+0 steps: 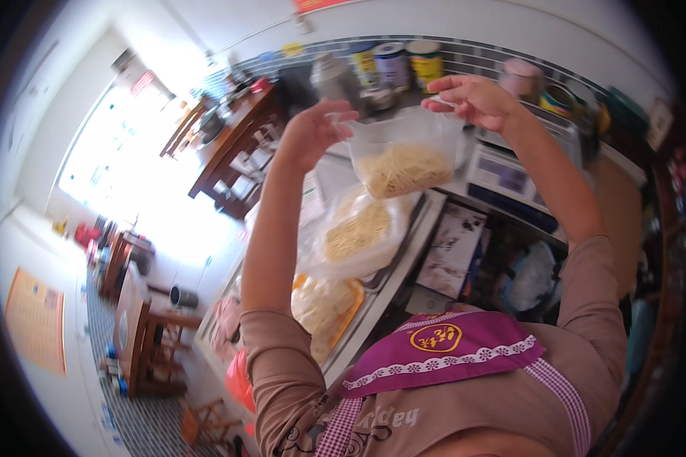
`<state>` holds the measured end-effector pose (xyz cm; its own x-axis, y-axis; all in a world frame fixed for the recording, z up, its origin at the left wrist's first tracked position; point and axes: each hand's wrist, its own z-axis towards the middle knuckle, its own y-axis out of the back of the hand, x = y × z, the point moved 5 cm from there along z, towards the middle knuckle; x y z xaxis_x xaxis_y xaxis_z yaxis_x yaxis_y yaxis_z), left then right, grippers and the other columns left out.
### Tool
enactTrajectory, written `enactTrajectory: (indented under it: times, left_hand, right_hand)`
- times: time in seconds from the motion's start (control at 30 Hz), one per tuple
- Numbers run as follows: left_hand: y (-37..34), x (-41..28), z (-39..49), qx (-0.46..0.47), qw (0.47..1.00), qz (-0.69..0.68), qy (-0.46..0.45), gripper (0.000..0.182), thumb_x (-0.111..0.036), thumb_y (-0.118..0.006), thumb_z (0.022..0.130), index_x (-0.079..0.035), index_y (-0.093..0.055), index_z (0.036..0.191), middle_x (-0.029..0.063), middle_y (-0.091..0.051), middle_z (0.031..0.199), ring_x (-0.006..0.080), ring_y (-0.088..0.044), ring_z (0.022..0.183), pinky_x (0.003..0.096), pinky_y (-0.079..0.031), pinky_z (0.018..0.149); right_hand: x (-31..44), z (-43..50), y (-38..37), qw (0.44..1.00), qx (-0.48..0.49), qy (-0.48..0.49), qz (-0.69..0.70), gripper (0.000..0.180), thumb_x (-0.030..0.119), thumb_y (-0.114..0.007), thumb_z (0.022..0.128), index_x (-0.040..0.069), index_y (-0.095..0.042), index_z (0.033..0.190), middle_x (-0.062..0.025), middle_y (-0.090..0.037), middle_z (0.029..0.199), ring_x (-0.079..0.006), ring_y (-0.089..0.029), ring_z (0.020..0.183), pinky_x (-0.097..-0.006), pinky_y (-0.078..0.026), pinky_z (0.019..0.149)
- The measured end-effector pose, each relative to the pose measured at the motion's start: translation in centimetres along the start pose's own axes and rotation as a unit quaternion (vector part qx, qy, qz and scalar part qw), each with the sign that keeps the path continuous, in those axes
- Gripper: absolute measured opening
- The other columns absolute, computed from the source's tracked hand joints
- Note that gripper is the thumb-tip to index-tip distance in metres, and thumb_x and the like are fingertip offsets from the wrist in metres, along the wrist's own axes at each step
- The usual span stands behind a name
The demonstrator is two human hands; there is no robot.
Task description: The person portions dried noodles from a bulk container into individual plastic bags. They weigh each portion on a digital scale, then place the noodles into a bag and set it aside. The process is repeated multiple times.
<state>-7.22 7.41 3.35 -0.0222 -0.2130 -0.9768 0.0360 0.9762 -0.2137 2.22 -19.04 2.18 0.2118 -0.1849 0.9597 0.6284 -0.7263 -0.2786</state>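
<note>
A clear plastic bag [403,134] hangs in front of me by its upper corners, with thin pale noodles [406,168] heaped in its bottom. My left hand [323,128] pinches one corner of the bag, and my right hand [474,103] grips the other, raised slightly higher. Directly below is another mass of noodles [357,231] in an opened plastic bag or lined container on the counter; which of these it is, I cannot tell. Closer to my body, a pale, dough-like mass [323,308], partly hidden by my left arm, lies on something orange-edged.
Behind the bag stand several tins [426,60] and a grey metal canister [334,77] against the tiled wall. A device resembling a weighing scale [506,174] sits under my right forearm. Below the counter edge are a printed box [451,248] and bagged items [529,277]. Wooden tables [131,337] are at left.
</note>
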Motion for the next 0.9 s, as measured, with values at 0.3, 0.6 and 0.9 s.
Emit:
enactTrajectory:
  times: [0.3,0.6,0.9]
  left_hand:
    - [-17.4,4.3,20.9,0.146,0.984,-0.03,-0.102,0.033,-0.016,-0.047,0.09,0.006,-0.052,0.115,0.0219,-0.063,0.11,0.0165,-0.058,0.072,0.0268,-0.048,0.072]
    - [-27.4,20.7,29.1,0.1,0.994,0.016,0.034,0.034,-0.018,-0.053,0.089,0.003,-0.054,0.117,0.0141,-0.059,0.111,0.024,-0.063,0.086,0.0288,-0.046,0.072]
    - [-26.4,20.4,28.6,0.117,0.987,-0.104,0.037,0.035,-0.011,-0.043,0.092,0.0,-0.049,0.125,0.0141,-0.052,0.124,0.0308,-0.06,0.104,0.0317,-0.043,0.085]
  right_hand:
    - [7.4,-7.4,18.5,0.958,-0.235,0.152,-0.063,0.021,0.006,-0.057,0.09,0.002,-0.058,0.111,-0.006,-0.063,0.1,-0.0105,-0.06,0.09,-0.0181,-0.047,0.065]
    - [-1.1,-10.3,27.8,0.427,-0.496,0.188,-0.732,0.025,0.007,-0.062,0.08,0.004,-0.062,0.105,-0.0121,-0.061,0.108,-0.0242,-0.058,0.1,-0.037,-0.047,0.085]
    - [-9.7,-4.0,28.9,0.636,-0.161,0.164,-0.737,0.016,0.009,-0.054,0.082,0.006,-0.067,0.091,-0.0104,-0.058,0.11,-0.0304,-0.054,0.104,-0.0395,-0.044,0.088]
